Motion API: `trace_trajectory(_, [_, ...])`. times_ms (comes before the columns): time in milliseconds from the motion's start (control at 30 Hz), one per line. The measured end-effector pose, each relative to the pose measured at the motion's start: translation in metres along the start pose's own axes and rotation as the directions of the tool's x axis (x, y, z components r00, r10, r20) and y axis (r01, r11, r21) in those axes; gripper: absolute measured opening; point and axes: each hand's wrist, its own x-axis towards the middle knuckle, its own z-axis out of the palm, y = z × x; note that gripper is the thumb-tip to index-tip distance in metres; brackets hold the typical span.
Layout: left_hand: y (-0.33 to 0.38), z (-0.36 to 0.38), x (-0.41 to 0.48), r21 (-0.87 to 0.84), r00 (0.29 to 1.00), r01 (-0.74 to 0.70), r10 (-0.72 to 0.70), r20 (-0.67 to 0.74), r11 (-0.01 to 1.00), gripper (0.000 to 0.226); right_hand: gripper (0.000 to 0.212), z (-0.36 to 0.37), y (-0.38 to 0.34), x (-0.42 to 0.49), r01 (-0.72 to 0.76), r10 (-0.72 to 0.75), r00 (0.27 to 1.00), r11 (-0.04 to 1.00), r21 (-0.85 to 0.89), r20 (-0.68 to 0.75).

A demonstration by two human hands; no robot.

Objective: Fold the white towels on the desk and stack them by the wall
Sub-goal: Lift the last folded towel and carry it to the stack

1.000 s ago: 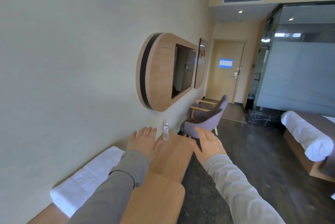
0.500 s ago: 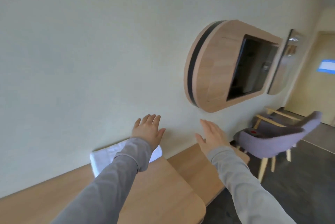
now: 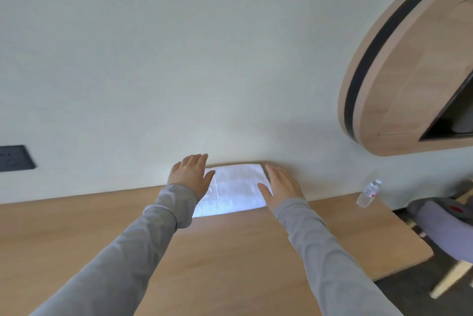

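Observation:
A folded white towel (image 3: 236,189) lies flat on the wooden desk (image 3: 230,251), pushed against the wall. My left hand (image 3: 190,175) hovers over the towel's left edge, palm down, fingers spread, holding nothing. My right hand (image 3: 281,185) is at the towel's right edge, also flat and empty. Both grey sleeves reach across the desk toward the wall. I cannot tell whether more than one towel is stacked there.
A small water bottle (image 3: 368,193) stands by the wall to the right. A wooden wall unit (image 3: 409,65) juts out above right. A grey chair (image 3: 445,228) sits past the desk's right end. A dark wall socket (image 3: 15,158) is at far left.
My view has swung left and down from the room toward the wall and desk. Both hands now flank the folded towel instead of hovering over the desk's end.

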Motion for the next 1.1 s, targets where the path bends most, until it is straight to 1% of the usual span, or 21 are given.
trace_trajectory(133, [-0.006,0.049,0.02,-0.011,0.994,0.075,-0.074,0.078,0.997,0.053,0.056,0.041,0.014,0.032,0.032,-0.031,0.992,0.999,-0.007,0.122])
trace_trajectory(233, [-0.006,0.076,0.026,-0.033,0.986,0.1,-0.094,0.139,0.994,0.054,0.056,0.07,0.026,0.049,0.017,-0.02,0.982,1.0,0.02,0.189])
trace_trajectory(367, [-0.01,0.108,0.024,-0.052,0.971,0.163,-0.151,0.185,0.985,0.054,0.056,0.105,0.041,0.062,-0.088,0.05,0.952,0.99,0.112,0.302])
trace_trajectory(467, [-0.011,0.133,0.021,-0.021,0.954,0.212,-0.202,0.219,0.977,0.051,0.055,0.133,0.051,0.073,-0.156,0.088,0.926,0.975,0.16,0.367])
trace_trajectory(533, [-0.009,0.15,0.018,-0.014,0.937,0.246,-0.234,0.258,0.969,0.049,0.053,0.152,0.057,0.077,-0.199,0.104,0.896,0.963,0.18,0.431])
trace_trajectory(600, [-0.006,0.168,0.013,-0.058,0.897,0.335,-0.3,0.325,0.94,0.049,0.052,0.17,0.064,0.077,-0.262,0.124,0.859,0.94,0.219,0.497])
trace_trajectory(633, [-0.005,0.177,0.011,-0.113,0.865,0.411,-0.347,0.363,0.905,0.049,0.052,0.178,0.068,0.078,-0.311,0.141,0.841,0.916,0.254,0.522])
trace_trajectory(667, [-0.005,0.184,0.011,-0.183,0.819,0.507,-0.404,0.408,0.843,0.051,0.052,0.185,0.072,0.079,-0.364,0.159,0.824,0.884,0.294,0.543])
trace_trajectory(700, [-0.005,0.19,0.013,-0.251,0.761,0.609,-0.464,0.454,0.753,0.053,0.052,0.191,0.075,0.081,-0.413,0.173,0.811,0.846,0.337,0.559])
trace_trajectory(767, [-0.01,0.202,0.021,-0.345,0.622,0.777,-0.559,0.548,0.527,0.06,0.052,0.204,0.081,0.087,-0.525,0.225,0.784,0.737,0.425,0.579])
trace_trajectory(800, [-0.012,0.206,0.027,-0.383,0.546,0.838,-0.591,0.594,0.389,0.064,0.052,0.21,0.084,0.092,-0.59,0.259,0.757,0.665,0.458,0.6])
trace_trajectory(833, [-0.014,0.211,0.032,-0.429,0.471,0.874,-0.609,0.637,0.227,0.067,0.054,0.215,0.086,0.097,-0.662,0.285,0.714,0.572,0.484,0.639])
trace_trajectory(867, [-0.014,0.216,0.037,-0.483,0.405,0.875,-0.607,0.684,0.039,0.068,0.058,0.221,0.088,0.102,-0.734,0.298,0.66,0.452,0.508,0.689])
trace_trajectory(900, [-0.014,0.22,0.041,-0.531,0.357,0.833,-0.584,0.73,-0.155,0.069,0.061,0.227,0.089,0.107,-0.798,0.301,0.6,0.301,0.523,0.742])
trace_trajectory(933, [-0.013,0.225,0.044,-0.56,0.329,0.762,-0.549,0.768,-0.326,0.072,0.064,0.234,0.09,0.111,-0.839,0.297,0.542,0.132,0.528,0.786])
trace_trajectory(967, [-0.013,0.231,0.047,-0.576,0.319,0.677,-0.522,0.791,-0.459,0.076,0.065,0.239,0.09,0.115,-0.85,0.293,0.496,-0.026,0.526,0.817])
trace_trajectory(1000, [-0.014,0.237,0.05,-0.584,0.313,0.595,-0.511,0.801,-0.551,0.08,0.065,0.244,0.09,0.118,-0.839,0.287,0.464,-0.159,0.52,0.838])
trace_trajectory(1033, [-0.014,0.243,0.053,-0.59,0.305,0.524,-0.511,0.803,-0.614,0.081,0.066,0.248,0.088,0.121,-0.818,0.274,0.441,-0.27,0.508,0.855])
trace_trajectory(1100, [-0.017,0.253,0.059,-0.594,0.292,0.399,-0.517,0.804,-0.699,0.074,0.064,0.255,0.085,0.127,-0.744,0.245,0.415,-0.463,0.482,0.876])
